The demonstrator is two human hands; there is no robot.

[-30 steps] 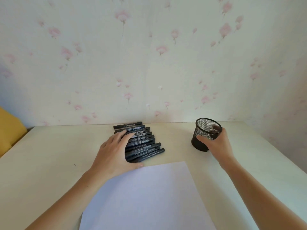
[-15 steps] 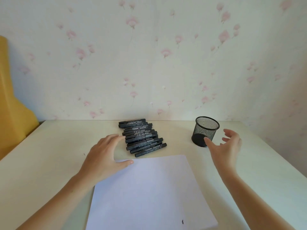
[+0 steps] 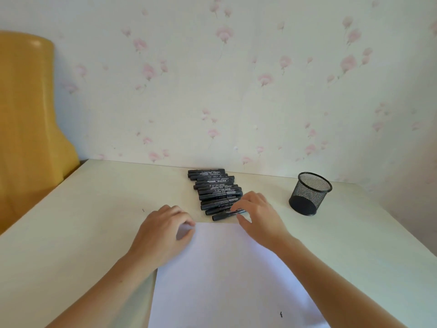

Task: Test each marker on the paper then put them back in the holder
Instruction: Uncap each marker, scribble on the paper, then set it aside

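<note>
Several black markers lie side by side in a row on the cream table, near the wall. My right hand reaches over the near end of the row, its fingers closing on the nearest marker, which still lies on the table. My left hand rests with curled fingers on the far left corner of the white paper. An empty black mesh holder stands upright to the right of the markers.
A small black mark sits near the paper's front edge. A yellow chair back stands beyond the table's left edge. The flowered wall runs along the table's back and right side.
My right hand has left the holder and moved left onto the nearest marker. My left hand has drawn back from the markers to the paper's corner. The camera view has turned left.
</note>
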